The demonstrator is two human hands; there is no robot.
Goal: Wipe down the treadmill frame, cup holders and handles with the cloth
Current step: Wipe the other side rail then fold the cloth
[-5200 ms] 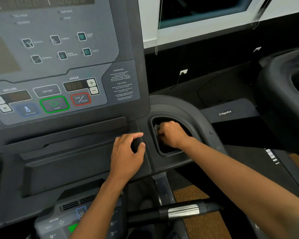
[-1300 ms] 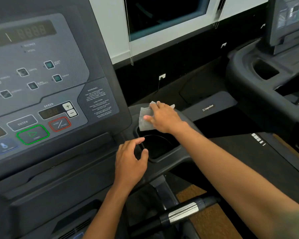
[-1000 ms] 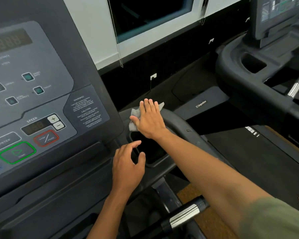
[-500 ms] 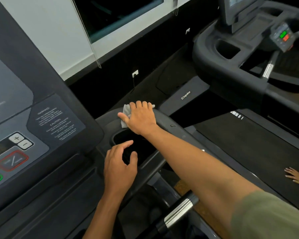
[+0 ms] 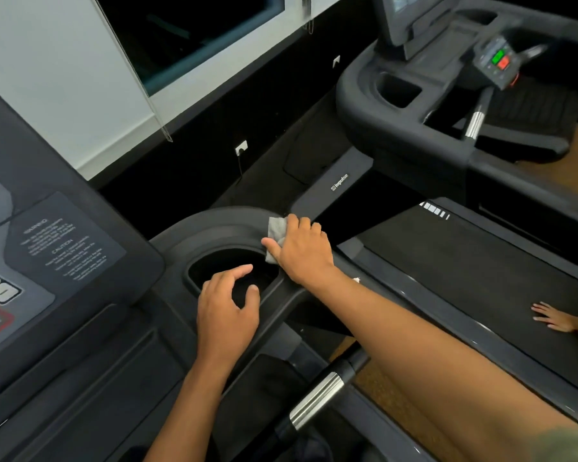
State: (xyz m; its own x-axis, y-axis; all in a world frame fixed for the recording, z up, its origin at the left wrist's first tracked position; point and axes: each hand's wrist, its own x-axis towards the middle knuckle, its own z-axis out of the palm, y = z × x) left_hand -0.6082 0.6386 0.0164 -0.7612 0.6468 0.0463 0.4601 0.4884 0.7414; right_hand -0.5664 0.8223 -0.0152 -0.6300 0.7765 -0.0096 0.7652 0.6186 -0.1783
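Observation:
My right hand (image 5: 301, 253) presses a small grey cloth (image 5: 276, 228) onto the curved dark frame (image 5: 214, 225) at the right rim of the cup holder (image 5: 221, 268). Only the cloth's left part shows from under my fingers. My left hand (image 5: 226, 311) rests on the near edge of the cup holder, fingers spread and holding nothing. A handle with a silver band (image 5: 316, 400) runs diagonally below my right forearm. The console panel (image 5: 57, 255) with its warning label fills the left side.
A second treadmill (image 5: 414, 105) stands to the right, with its own cup holder and console. Its belt (image 5: 464, 261) lies beside my right arm. Another person's hand (image 5: 553, 316) rests on that belt at the right edge. A wall and window are behind.
My right hand has slid the cloth along the frame from the far-left rim of the cup holder round to its right side. The view has swung to the right. My left hand stays put.

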